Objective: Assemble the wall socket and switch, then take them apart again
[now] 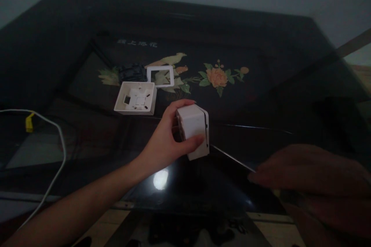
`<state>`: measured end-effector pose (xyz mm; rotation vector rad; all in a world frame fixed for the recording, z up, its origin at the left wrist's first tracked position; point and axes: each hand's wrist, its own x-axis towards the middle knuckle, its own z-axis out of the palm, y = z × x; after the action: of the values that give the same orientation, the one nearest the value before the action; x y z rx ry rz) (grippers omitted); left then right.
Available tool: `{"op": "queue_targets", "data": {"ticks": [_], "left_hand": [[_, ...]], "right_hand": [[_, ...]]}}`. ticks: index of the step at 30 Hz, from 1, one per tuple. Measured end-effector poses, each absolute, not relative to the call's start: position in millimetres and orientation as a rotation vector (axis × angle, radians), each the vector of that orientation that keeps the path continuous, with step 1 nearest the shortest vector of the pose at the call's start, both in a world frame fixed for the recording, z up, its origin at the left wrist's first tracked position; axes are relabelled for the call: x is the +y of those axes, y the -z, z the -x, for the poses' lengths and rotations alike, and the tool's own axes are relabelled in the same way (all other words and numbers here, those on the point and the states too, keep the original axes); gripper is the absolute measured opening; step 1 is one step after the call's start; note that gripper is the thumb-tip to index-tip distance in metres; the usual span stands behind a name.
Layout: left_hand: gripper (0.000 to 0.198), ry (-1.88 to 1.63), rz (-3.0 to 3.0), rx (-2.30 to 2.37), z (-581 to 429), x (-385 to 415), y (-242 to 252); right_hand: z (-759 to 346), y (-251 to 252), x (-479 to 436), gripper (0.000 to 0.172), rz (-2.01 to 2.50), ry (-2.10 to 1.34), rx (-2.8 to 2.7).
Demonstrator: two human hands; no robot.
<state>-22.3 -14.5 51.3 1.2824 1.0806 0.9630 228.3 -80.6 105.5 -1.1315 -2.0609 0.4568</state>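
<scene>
My left hand (174, 135) grips a white plastic electrical box (191, 125) above the near part of the table, thumb on the near side and fingers over the top. A cover plate (206, 133) sits on the box's right side, with a dark gap between the two. On the right, my blurred right hand (313, 171) is closed around a screwdriver (233, 158); its handle is hidden in the fist. The thin metal shaft points left, its tip close to the lower edge of the plate. Whether the tip touches the plate, I cannot tell.
Behind my left hand lie an open white mounting box (136, 98), a white square frame (160, 76) and a black slotted part (131, 72). A white cable (62, 142) with a yellow tag (29, 122) curves along the left. The glossy dark table (275, 112) bears a bird-and-flower picture.
</scene>
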Motion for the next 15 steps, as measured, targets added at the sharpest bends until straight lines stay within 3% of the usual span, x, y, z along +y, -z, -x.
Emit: {"op": "queue_targets", "data": {"ticks": [1,5,7,15], "left_hand": [[0.063,-0.959,-1.281,1.074,22.2,-14.7,-50.7],[0.064,-0.969,-1.31,1.073,21.8,-14.6,-50.1],[0.065,-0.969,-1.323,1.075,21.8,-14.4,-50.3],[0.066,-0.903,-1.329,1.068,24.6,-13.6,-50.5]], "right_hand": [[-230.0,-102.5,-86.6,0.009,1.081,-0.534,-2.116],[-237.3,-97.0,-94.1,0.05,0.856,-0.547,-2.33],[-240.0,-98.5,-92.1,0.058,0.755,-0.504,-2.442],[-211.0,-88.7,-103.0,0.022,1.01,-0.339,-2.13]]}}
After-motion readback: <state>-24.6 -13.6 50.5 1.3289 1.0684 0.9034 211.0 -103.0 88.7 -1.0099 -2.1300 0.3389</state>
